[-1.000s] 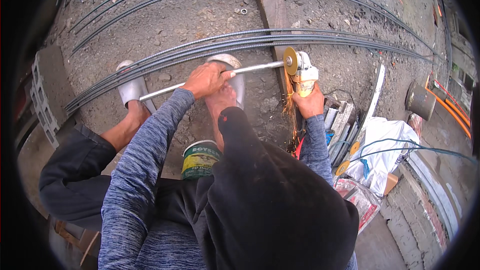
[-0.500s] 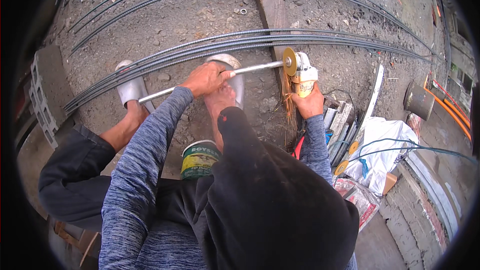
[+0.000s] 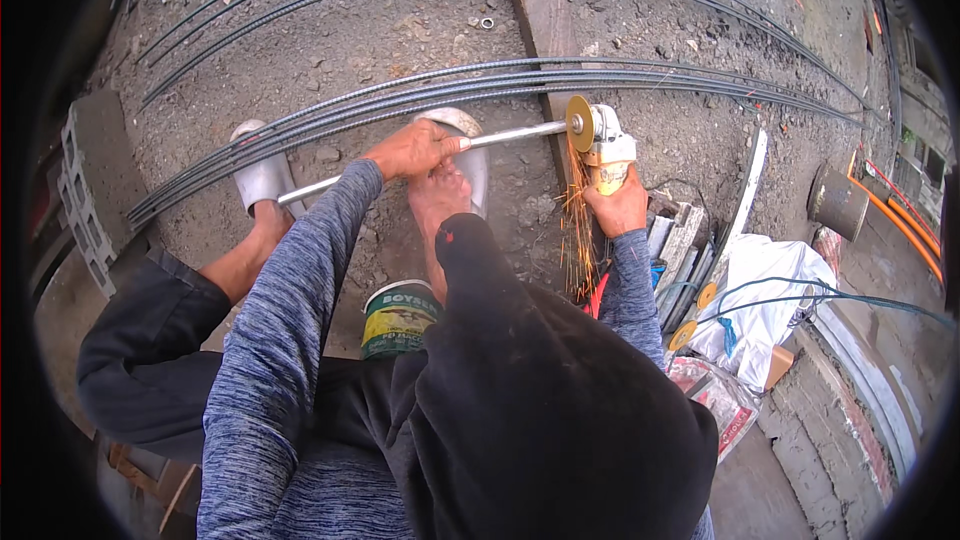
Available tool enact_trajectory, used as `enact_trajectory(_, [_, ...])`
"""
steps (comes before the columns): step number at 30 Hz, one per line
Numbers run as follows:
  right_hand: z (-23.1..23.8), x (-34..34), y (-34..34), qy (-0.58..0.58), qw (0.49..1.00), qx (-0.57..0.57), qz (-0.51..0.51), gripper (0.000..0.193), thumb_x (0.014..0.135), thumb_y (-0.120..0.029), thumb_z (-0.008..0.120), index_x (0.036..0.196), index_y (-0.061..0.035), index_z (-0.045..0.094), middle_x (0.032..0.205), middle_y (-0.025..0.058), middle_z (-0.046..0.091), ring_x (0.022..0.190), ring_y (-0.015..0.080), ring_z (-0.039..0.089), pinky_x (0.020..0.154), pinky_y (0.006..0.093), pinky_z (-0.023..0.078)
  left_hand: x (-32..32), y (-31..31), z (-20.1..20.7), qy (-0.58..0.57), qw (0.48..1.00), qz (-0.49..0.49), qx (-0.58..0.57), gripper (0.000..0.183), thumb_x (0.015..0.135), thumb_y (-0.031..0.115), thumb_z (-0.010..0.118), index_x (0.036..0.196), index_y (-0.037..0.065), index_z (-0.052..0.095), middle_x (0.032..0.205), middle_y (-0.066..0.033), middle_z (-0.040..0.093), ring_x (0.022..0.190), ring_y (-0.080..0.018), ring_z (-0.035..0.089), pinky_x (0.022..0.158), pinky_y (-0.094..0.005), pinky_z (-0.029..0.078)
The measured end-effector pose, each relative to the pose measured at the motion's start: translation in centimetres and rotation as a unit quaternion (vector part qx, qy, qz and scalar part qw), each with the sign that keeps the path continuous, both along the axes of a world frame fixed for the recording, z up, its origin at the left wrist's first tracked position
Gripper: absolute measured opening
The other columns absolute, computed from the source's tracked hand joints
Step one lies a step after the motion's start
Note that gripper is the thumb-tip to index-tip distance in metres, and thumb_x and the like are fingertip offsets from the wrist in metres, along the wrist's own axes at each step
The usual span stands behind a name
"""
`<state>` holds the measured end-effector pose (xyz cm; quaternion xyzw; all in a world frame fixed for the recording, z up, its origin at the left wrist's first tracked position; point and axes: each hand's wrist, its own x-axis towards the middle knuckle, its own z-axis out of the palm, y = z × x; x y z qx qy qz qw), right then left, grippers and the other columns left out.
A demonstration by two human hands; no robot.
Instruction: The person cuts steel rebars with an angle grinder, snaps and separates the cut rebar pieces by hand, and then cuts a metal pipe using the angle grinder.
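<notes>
My left hand (image 3: 418,148) is closed around a thin silvery metal rod (image 3: 515,135), which slants up to the right from beside my left foot. In my right hand (image 3: 620,205) is a pale yellow angle grinder (image 3: 612,150), gripped by its body. Its round tan cutting disc (image 3: 580,123) meets the rod's right end, and orange sparks (image 3: 576,225) stream down from there toward my right forearm. The exact cut in the rod is hidden by the disc. Under the rod, my bare foot (image 3: 440,202) rests in a light grey slipper.
Long ribbed steel bars (image 3: 480,90) lie across a wooden plank (image 3: 545,15) just beyond the grinder. A green and yellow bucket (image 3: 398,318) stands below me. Metal offcuts (image 3: 680,260), spare discs (image 3: 683,335) and a white sack (image 3: 765,285) lie right; a hollow block (image 3: 95,190) is left.
The spark stream has grown longer and brighter, reaching farther down. Both hands, the rod and the grinder stay almost where they were.
</notes>
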<state>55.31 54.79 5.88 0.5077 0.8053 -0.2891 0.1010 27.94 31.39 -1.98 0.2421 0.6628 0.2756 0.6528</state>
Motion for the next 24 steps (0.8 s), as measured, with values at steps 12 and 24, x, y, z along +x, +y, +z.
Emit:
enact_trajectory(12, [-0.3,0.4,-0.6,0.029,0.999,0.014,-0.025,0.053,0.067,-0.027,0.080,0.109,0.0003,0.063,0.096,0.0225,0.073,0.089,0.0390,0.073,0.080,0.0461,0.056,0.6,-0.6,-0.1,0.094,0.994,-0.031,0.055,0.059,0.101,0.056,0.056,0.100,-0.001,0.072,0.086,-0.0172,0.072,0.081,-0.0280,0.070,0.073,-0.0438,0.052])
enact_trajectory(24, [0.2,-0.2,-0.9,0.023,0.999,0.002,-0.023,0.052,0.067,-0.026,0.079,0.110,-0.0011,0.063,0.096,0.0217,0.073,0.089,0.0391,0.073,0.080,0.0449,0.056,1.5,-0.9,2.4,0.246,0.966,-0.051,0.051,0.057,0.102,0.054,0.053,0.094,0.001,0.072,0.086,-0.0256,0.071,0.085,-0.0464,0.068,0.075,-0.0540,0.051])
